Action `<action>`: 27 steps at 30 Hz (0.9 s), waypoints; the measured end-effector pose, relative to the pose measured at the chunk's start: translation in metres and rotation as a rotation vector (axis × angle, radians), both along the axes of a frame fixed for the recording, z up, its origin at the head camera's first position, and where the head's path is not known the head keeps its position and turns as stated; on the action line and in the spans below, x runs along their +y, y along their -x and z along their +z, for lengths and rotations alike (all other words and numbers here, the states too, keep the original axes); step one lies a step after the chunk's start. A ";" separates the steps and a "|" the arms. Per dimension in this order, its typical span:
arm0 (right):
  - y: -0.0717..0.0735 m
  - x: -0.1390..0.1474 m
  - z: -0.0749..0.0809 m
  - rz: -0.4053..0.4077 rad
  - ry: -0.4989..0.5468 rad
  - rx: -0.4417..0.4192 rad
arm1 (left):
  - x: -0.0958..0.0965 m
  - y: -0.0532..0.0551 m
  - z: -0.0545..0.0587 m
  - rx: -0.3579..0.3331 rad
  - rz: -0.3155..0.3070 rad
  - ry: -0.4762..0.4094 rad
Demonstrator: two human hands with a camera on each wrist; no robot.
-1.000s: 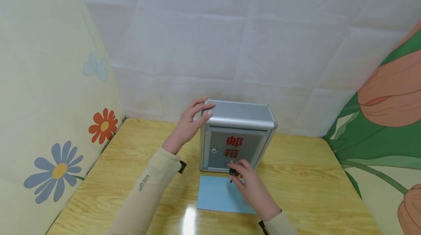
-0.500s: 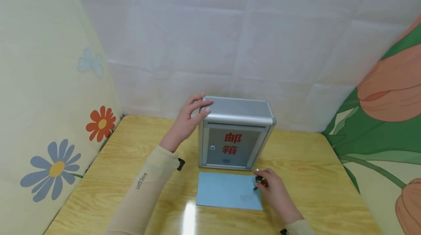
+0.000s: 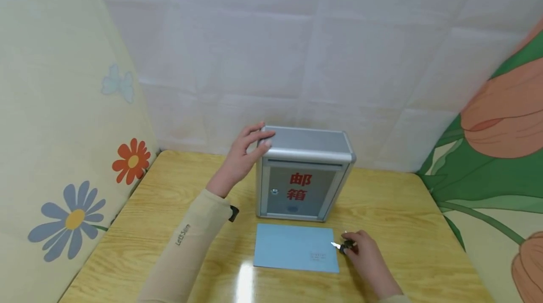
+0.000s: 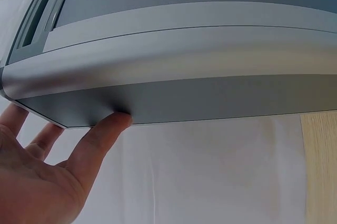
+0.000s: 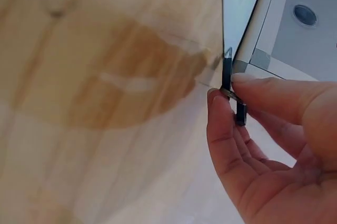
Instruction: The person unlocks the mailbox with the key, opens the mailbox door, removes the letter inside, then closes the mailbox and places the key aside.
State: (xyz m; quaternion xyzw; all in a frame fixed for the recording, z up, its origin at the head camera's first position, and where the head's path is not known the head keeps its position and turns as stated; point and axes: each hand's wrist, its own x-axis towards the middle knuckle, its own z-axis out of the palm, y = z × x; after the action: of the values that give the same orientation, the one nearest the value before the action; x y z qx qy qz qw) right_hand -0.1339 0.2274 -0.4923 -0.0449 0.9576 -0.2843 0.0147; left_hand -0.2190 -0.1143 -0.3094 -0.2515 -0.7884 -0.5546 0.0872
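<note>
A grey metal mailbox (image 3: 316, 190) with red characters and a slot stands upright on the table. My left hand (image 3: 241, 156) rests on its upper left corner, fingers over the top; in the left wrist view the thumb (image 4: 102, 140) presses the side panel. A small round lock (image 3: 274, 192) sits on the left of the front door. My right hand (image 3: 368, 257) pinches black-headed keys (image 3: 347, 245) between thumb and fingers, right of the mailbox. One silver blade points left over the right edge of a light blue envelope (image 3: 288, 246). The right wrist view shows the keys (image 5: 227, 71) edge-on.
The envelope lies flat on the wood-grain table (image 3: 407, 227), in front of the mailbox. A white cloth (image 3: 237, 48) hangs behind the table. Flower-printed panels (image 3: 51, 119) close off the left and right sides.
My right hand has moved from before the mailbox door to the right, past the envelope, with the keys, which have turned so one blade points left. My left hand stays on the corner.
</note>
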 end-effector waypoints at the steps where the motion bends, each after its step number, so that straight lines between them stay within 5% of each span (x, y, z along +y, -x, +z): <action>1: -0.001 0.001 -0.001 -0.004 0.002 0.008 | 0.000 0.000 0.000 0.003 0.000 -0.002; 11: -0.001 0.003 -0.002 -0.083 -0.031 -0.142 | 0.000 -0.001 0.000 0.007 -0.009 -0.020; 18: 0.001 0.006 -0.002 -0.082 -0.067 -0.167 | 0.000 0.000 -0.002 -0.006 -0.005 -0.008; 27: -0.006 0.009 0.000 -0.090 -0.046 -0.159 | -0.002 0.020 -0.030 0.019 0.020 0.039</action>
State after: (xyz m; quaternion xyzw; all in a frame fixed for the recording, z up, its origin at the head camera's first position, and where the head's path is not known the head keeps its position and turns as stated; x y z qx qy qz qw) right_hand -0.1277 0.2363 -0.4927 0.0211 0.9608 -0.2650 0.0788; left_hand -0.2389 -0.1168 -0.3393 -0.2505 -0.8008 -0.5356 0.0955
